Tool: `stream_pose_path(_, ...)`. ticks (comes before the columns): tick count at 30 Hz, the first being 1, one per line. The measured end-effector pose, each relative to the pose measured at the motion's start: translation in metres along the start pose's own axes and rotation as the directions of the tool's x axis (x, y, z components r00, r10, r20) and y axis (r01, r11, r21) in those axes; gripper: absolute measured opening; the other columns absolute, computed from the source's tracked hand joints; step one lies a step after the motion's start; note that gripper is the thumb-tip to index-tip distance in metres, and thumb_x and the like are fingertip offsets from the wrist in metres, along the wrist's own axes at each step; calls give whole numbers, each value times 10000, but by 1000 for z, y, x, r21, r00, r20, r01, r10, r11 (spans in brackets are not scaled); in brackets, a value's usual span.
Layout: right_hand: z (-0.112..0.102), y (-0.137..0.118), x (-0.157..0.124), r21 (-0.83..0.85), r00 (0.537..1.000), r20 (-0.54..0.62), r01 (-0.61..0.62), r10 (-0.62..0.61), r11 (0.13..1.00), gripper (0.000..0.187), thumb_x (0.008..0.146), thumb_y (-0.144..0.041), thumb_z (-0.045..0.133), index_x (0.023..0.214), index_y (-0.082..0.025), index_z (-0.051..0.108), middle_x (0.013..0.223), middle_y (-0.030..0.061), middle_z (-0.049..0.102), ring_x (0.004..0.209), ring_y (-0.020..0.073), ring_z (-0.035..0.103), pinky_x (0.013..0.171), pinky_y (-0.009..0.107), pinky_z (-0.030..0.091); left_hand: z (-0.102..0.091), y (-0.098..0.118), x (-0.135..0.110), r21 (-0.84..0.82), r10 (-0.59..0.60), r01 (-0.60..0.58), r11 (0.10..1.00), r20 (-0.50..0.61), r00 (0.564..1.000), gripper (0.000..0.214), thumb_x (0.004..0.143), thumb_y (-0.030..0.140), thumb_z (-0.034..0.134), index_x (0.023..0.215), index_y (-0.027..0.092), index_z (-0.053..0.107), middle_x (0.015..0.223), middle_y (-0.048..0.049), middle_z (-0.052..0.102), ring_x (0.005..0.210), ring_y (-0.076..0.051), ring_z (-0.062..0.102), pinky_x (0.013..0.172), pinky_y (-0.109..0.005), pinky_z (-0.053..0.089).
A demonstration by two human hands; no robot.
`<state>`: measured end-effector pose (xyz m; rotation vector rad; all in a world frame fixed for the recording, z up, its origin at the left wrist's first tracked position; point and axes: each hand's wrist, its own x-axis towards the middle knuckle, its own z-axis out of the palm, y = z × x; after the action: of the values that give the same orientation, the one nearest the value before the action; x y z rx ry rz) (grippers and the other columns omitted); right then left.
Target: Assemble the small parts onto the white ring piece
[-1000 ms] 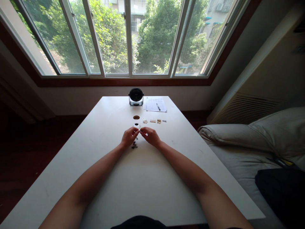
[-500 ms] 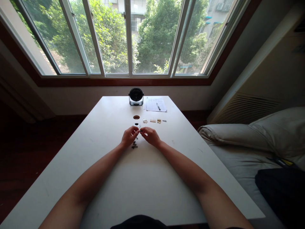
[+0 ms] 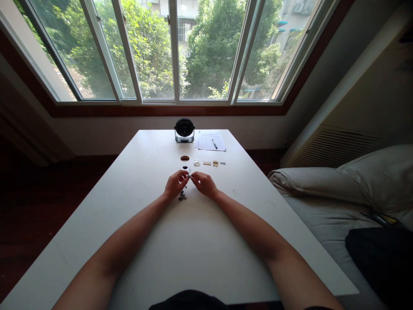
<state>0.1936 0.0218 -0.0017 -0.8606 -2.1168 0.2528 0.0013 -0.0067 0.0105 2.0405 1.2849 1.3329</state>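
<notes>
Left forearm: Here's the left forearm (image 3: pixel 109 241) lying long across the table, reaching in toward the middle.
Right forearm: And the right forearm (image 3: pixel 258 232) mirrors it, angling in from the other side.
Left hand: The left hand (image 3: pixel 176 184) is curled, with its fingertips up at the centre, pinching in on the piece.
Right hand: The right hand (image 3: pixel 204 184) comes in to meet it, fingers bunched, not spread, its fingertips right against the left's.
The piece: Between those fingertips sits a small dark piece (image 3: pixel 189 175), too tiny to make out in detail.
Loose parts: Just below the left hand, a little cluster of dark parts (image 3: pixel 182 196) lies on the white table (image 3: pixel 135 241).
Ring: Right above the fingertips, a pale ring with a dark centre (image 3: pixel 185 168) sits flat on the tabletop.
Disc: Just beyond that, a brown disc (image 3: pixel 184 158) lies flat.
Row: Off to the right runs a line of small pieces: a pale cluster (image 3: pixel 196 163), a tan strip (image 3: pixel 207 163), a tan-and-dark group (image 3: pixel 215 163) and a small grey bit (image 3: pixel 222 163).
Far end: At the top of the table, a black round desk fan (image 3: pixel 184 130) stands beside sheets of paper (image 3: pixel 209 141), with a pen (image 3: pixel 214 144) lying on them.
Beyond: Then the big window (image 3: pixel 174 51), full of green trees.
</notes>
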Motion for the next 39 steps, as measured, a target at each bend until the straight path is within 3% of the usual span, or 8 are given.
stream_pose_path(20,-1,-3,2,108,990,29,-140,137,984,263,1000,-405,494,901,-219,650,779,9,694,638,133,577,641,243,431,0,-4,-1,62,38,-40,997,36,999,154,939,325,566,1039,234,639,852,-11,689,709,-140,646,712,-274,523)
stream_pose_path(29,-2,-2,1,137,993,-21,-109,113,984,194,955,-363,569,1100,-251,630,854,16,703,720,158,631,693,272,477,-2,-3,0,140,-7,4,990,21,1000,175,944,367,552,964,222,647,831,-16,694,712,-151,656,715,-273,513)
stream_pose_path(33,-1,-1,0,106,998,-22,-61,63,993,140,968,-310,532,1028,-240,638,855,18,692,737,154,623,699,270,476,-2,-2,0,144,-19,14,989,35,999,189,954,364,529,942,219,650,829,-15,694,705,-148,652,709,-268,501)
stream_pose_path(36,-2,6,2,35,999,-18,-36,37,999,135,966,-287,526,1011,-237,643,858,23,687,769,166,621,724,280,476,-2,-1,0,131,-41,36,991,28,999,194,956,354,520,1045,231,639,858,-13,698,693,-143,650,698,-264,497)
stream_pose_path(39,-11,25,6,-82,991,-111,-87,78,993,148,963,-285,527,1025,-224,647,913,51,689,858,200,619,791,312,477,-2,-2,0,121,-61,58,991,28,998,224,952,346,517,1121,241,619,877,-11,694,678,-136,644,686,-259,497)
